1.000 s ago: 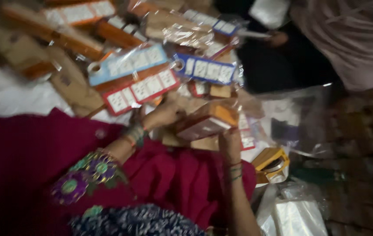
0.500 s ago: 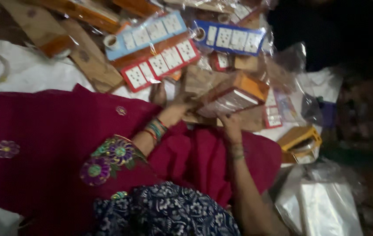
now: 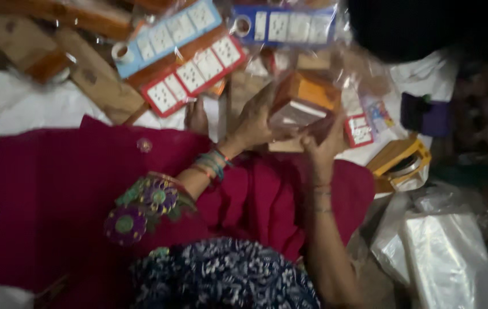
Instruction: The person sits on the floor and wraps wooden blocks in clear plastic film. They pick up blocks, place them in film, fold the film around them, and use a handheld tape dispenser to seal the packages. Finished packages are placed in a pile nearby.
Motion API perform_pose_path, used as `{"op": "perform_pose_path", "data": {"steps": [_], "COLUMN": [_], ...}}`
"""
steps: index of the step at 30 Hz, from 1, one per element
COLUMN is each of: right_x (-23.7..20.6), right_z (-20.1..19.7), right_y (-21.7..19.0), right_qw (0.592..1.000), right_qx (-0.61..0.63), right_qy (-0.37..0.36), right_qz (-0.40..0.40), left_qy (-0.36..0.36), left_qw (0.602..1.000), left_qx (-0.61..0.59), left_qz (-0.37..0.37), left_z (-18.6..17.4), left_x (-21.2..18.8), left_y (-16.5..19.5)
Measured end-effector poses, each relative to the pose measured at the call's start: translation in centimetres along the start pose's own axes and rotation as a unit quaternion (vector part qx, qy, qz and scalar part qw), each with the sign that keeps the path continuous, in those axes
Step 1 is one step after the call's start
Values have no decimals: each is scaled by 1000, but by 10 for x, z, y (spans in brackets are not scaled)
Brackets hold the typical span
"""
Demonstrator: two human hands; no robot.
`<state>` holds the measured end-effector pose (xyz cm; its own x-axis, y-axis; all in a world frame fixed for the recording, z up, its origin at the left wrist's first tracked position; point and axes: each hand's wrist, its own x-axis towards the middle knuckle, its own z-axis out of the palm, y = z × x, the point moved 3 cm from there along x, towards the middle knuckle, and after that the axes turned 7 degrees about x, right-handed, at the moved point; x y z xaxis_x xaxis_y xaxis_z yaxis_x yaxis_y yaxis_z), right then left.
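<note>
Both my hands hold a small orange and white carton [image 3: 303, 101] above my lap. My left hand [image 3: 254, 121], with coloured bangles at the wrist, grips its left side. Its lower right corner rests in my right hand [image 3: 322, 144]. Clear plastic film seems to wrap around the carton; the blur hides details. Magenta cloth [image 3: 55, 189] covers my legs below.
Flat carded packs lie ahead: a red one [image 3: 192, 74], a light blue one [image 3: 167, 35], a dark blue one [image 3: 284, 26]. Brown cardboard pieces [image 3: 98, 86] sit at the left, an orange tape dispenser [image 3: 398, 160] and clear plastic bags [image 3: 444, 252] at the right.
The view has swung, shifting everything right and closer. My hands have kept hold of the carton and turned it slightly; the other person at the top right has dropped out of view.
</note>
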<state>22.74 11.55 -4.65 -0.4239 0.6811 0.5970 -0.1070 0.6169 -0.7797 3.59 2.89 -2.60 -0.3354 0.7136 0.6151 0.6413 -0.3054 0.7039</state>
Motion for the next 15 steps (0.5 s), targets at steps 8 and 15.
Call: {"op": "perform_pose_path", "data": {"steps": [8,15], "right_x": [9,-37], "right_z": [34,45], "right_y": [20,77], "right_qw": [973,911], "right_qx": [50,72], "right_qy": [-139,-114], "right_qz": [179,390], "left_qy": [38,-62], "left_qw": [993,983], "left_qx": [100,94], "left_qz": [-56,-143], "left_z": [17,45], "left_x": [-40,-74], "left_y": [-45,-92]}}
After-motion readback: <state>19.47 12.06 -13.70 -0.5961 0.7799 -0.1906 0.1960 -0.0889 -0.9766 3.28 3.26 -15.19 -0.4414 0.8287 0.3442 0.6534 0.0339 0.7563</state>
